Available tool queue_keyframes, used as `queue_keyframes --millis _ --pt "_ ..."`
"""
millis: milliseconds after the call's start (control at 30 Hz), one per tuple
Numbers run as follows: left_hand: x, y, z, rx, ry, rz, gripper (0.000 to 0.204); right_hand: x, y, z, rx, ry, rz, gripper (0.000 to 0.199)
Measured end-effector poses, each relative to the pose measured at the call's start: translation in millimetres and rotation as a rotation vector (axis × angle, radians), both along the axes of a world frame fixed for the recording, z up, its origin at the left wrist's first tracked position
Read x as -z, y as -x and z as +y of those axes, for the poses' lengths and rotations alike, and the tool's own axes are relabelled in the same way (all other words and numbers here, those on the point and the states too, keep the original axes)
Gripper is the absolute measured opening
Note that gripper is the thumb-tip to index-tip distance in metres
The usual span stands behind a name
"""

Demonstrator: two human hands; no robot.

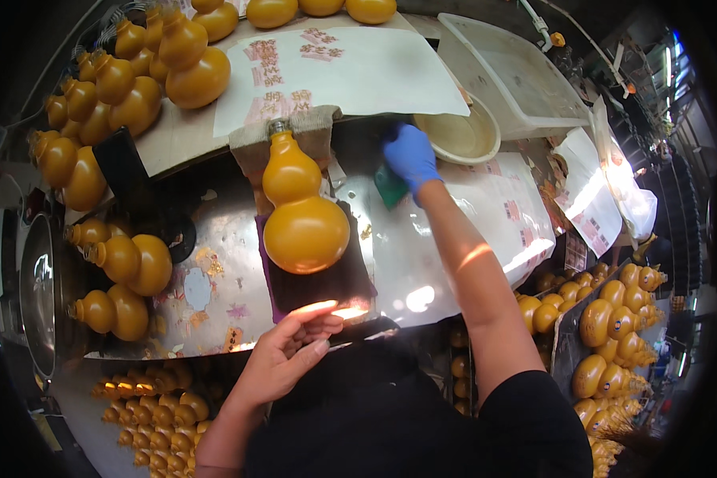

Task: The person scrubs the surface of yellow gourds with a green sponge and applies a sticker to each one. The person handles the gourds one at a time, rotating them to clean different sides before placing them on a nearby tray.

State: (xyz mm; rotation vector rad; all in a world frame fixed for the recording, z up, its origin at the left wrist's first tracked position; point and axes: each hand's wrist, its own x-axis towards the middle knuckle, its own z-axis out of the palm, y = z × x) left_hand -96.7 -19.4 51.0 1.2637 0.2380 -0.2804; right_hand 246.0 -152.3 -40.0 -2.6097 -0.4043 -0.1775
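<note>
A glossy yellow gourd-shaped bottle [307, 235] lies before me, its capped neck pointing away and resting on a grey cloth-covered support [243, 143]. Its wide base is toward me, above a dark pad with purple edges [364, 279]. My left hand [299, 350] is bare and just short of the base, not touching it. Its fingers are loosely bent and its thumb stands apart, with nothing held. Stretched out to the right of the bottle, my right hand [412, 155] wears a blue glove beside a green piece of material [390, 187]. Its fingertips are hidden, so its grip is unclear.
A pale round basin [486, 131] stands beyond my right hand, near a translucent plastic tub [526, 95]. White paper with reddish print [358, 68] covers the far board. More yellow gourd bottles [199, 76] crowd the left, and others [609, 319] fill racks lower right.
</note>
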Motion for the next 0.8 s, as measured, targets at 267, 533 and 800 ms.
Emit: queue_keyframes --millis 267,533,800 --pt "1.2 -36.0 -34.1 -0.098 0.427 -0.033 0.041 -91.5 164.1 -67.7 -0.714 -0.226 -0.493 0.041" --pt "-5.7 -40.6 -47.2 -0.358 0.314 0.0 0.029 -97.3 207.5 -78.5 -0.53 -0.508 -0.04 0.037" --pt "-10.6 -28.7 -27.7 -0.225 -0.016 -0.205 0.037 -120.0 193.8 -52.6 -0.525 -0.803 1.196 0.027"
